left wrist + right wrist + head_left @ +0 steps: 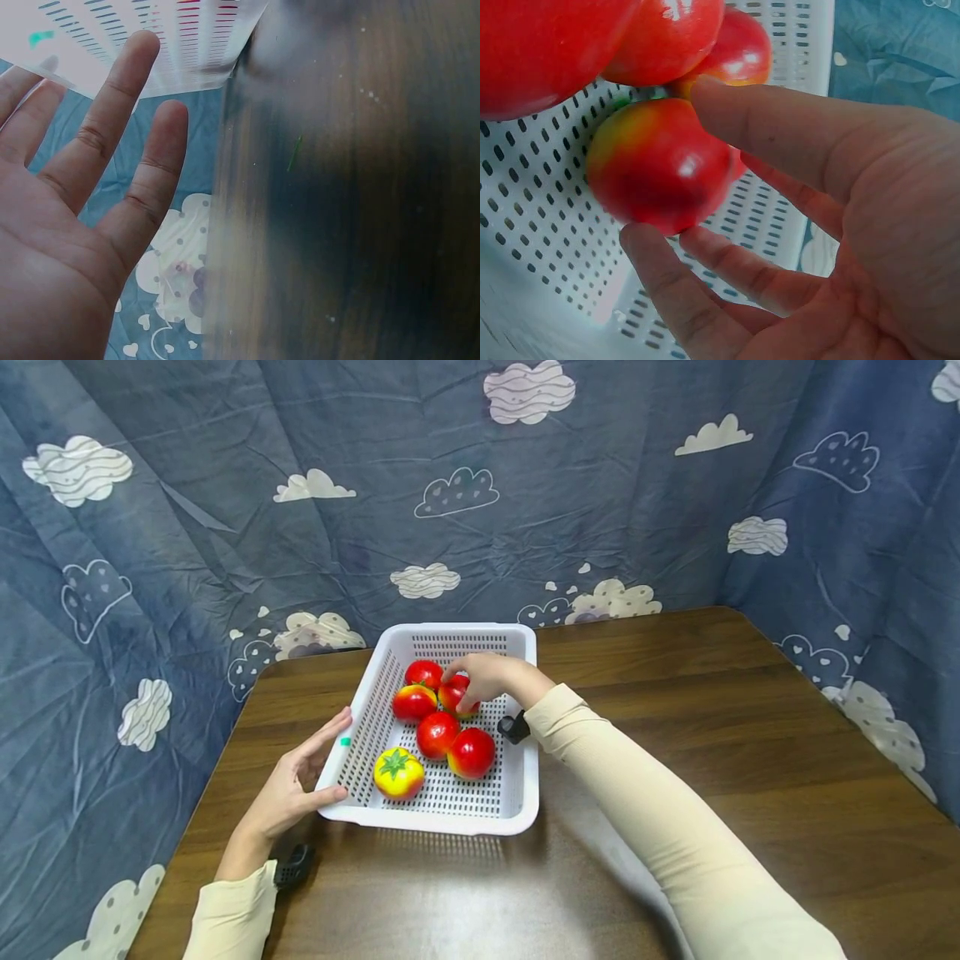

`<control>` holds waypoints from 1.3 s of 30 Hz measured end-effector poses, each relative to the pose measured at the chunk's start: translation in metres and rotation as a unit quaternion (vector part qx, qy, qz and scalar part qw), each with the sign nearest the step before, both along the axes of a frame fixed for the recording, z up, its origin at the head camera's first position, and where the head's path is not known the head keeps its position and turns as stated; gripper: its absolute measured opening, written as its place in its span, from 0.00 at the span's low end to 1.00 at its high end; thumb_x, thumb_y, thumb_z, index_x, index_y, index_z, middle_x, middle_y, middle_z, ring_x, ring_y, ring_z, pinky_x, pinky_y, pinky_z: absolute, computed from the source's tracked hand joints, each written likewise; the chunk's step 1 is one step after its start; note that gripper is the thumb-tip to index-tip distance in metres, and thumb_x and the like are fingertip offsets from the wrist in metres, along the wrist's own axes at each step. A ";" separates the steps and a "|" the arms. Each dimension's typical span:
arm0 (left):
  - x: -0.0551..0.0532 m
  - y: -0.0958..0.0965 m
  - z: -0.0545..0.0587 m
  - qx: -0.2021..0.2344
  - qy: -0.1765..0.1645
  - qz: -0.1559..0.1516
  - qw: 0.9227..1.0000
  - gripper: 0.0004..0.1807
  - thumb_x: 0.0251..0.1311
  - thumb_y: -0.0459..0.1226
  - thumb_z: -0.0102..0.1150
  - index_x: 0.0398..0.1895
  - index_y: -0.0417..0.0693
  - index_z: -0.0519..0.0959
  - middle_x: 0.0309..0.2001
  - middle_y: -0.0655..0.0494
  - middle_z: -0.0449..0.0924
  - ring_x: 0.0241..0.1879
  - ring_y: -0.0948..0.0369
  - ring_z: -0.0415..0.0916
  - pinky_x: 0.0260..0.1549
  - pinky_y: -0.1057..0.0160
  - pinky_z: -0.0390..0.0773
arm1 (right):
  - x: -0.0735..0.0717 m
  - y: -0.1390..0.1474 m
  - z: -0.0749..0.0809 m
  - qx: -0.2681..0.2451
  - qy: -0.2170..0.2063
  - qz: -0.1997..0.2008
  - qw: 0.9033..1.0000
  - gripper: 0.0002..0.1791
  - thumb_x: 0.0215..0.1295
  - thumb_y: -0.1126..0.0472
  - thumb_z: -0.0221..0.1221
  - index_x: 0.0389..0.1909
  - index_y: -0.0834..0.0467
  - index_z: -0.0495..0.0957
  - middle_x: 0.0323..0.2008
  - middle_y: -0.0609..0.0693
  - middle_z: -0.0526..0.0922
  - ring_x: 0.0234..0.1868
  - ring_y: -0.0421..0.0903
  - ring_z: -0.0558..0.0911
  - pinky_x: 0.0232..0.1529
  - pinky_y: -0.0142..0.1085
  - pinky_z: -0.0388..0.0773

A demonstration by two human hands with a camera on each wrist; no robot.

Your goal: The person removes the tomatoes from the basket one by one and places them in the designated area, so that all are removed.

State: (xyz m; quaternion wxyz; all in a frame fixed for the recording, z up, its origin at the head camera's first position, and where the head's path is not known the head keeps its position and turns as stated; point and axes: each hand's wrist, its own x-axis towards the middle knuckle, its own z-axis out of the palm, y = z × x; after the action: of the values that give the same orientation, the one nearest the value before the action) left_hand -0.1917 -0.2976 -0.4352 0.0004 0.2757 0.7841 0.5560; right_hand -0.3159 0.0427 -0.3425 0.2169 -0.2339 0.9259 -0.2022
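A white perforated plastic basket (pixel 435 822) stands on the table with several glossy red tomatoes and one yellower tomato (pixel 405 781) with a green star-shaped top. My right hand (pixel 491 678) reaches in over the right side and holds a red tomato (pixel 660 169) among the others, thumb on one side and fingertips on the opposite side. At the basket's left side, my left hand (pixel 283 789) has its fingers spread and fairly straight, the fingertips at the left rim and the thumb by the near left corner. No object is in the left palm (pixel 52 255).
The brown wooden table (pixel 720 760) extends to the right and in front of the basket. A blue cloud-patterned curtain (pixel 360 552) hangs behind and along the sides. Black wrist devices (pixel 295 867) show under both wrists. A small green sticker (pixel 345 742) marks the basket's left rim.
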 end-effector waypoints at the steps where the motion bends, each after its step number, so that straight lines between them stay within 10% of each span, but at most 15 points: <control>1: 0.000 0.000 0.000 -0.001 0.001 0.000 1.000 0.49 0.55 0.25 0.68 0.83 0.42 0.63 0.87 0.46 0.53 0.71 0.72 0.75 0.58 0.69 0.81 | 0.000 -0.001 -0.001 0.001 0.000 -0.004 1.000 0.33 0.68 0.62 0.70 0.74 0.50 0.77 0.70 0.59 0.78 0.69 0.57 0.75 0.74 0.50 0.73; 39: 0.000 -0.003 0.001 0.019 -0.025 -0.032 0.999 0.53 0.54 0.26 0.71 0.85 0.41 0.58 0.89 0.51 0.48 0.76 0.72 0.69 0.62 0.69 0.79 | -0.012 -0.008 -0.021 -0.046 0.031 -0.102 0.993 0.35 0.57 0.65 0.79 0.61 0.58 0.70 0.59 0.60 0.81 0.58 0.56 0.78 0.67 0.47 0.76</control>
State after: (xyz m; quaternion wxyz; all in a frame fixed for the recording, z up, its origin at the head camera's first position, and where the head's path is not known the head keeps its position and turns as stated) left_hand -0.1914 -0.3009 -0.4338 0.0325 0.2871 0.7638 0.5772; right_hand -0.3284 0.0347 -0.3636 0.1559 -0.1544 0.9408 -0.2582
